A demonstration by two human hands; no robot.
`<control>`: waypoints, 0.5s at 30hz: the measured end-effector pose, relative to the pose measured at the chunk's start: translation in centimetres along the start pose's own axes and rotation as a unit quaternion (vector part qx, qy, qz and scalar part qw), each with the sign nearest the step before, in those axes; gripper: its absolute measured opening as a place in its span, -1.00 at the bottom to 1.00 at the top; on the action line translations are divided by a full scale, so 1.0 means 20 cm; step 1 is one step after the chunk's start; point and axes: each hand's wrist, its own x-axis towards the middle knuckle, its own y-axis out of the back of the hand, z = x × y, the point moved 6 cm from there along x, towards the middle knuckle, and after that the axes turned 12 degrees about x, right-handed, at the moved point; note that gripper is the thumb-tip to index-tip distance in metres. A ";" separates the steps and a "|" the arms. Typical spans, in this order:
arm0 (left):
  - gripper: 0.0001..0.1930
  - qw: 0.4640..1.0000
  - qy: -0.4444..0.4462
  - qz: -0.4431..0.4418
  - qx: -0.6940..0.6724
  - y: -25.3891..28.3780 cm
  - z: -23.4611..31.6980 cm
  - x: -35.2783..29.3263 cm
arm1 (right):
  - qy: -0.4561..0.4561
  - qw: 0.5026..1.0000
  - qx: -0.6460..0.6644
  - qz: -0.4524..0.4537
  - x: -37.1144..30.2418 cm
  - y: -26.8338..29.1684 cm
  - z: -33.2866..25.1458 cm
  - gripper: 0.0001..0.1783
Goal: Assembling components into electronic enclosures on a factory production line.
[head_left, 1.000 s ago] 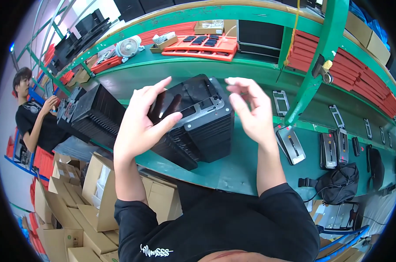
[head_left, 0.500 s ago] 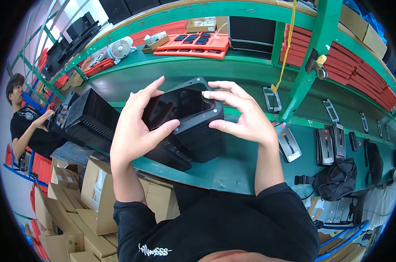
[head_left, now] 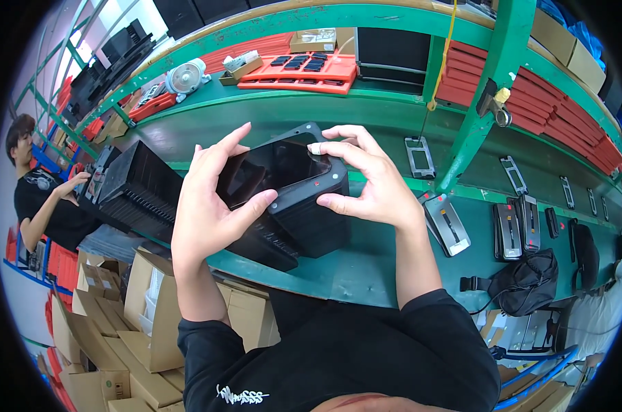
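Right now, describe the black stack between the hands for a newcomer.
Along the green workbench, find the person's left hand and right hand. Between them stands a boxy black stack, its rectangular top glossy. Unlike the ribbed black stack farther left, it has both hands around it.

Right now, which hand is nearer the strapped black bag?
Right. The right hand is at the right end of the black stack, left of the bag; the left hand is at the stack's left side, farther left.

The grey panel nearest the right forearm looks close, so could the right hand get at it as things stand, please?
Probably yes: the grey panel lies just beside the right forearm, with nothing seen blocking it, though the right hand would first have to leave the black tray.
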 end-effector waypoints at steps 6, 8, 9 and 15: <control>-0.13 1.000 0.004 -0.022 -0.017 0.07 0.04 0.08 | -0.005 1.000 0.022 0.002 0.01 0.00 0.03 -0.20; -0.12 1.000 -0.012 -0.022 0.017 0.10 0.06 0.10 | -0.006 1.000 0.025 0.003 0.01 0.01 0.02 -0.18; -0.12 0.999 -0.020 -0.022 0.034 0.11 0.07 0.11 | -0.006 1.000 0.025 0.001 0.01 0.01 0.02 -0.18; -0.11 0.998 -0.031 -0.003 0.050 0.14 0.10 0.16 | -0.022 0.999 0.037 0.000 0.02 0.01 0.03 -0.08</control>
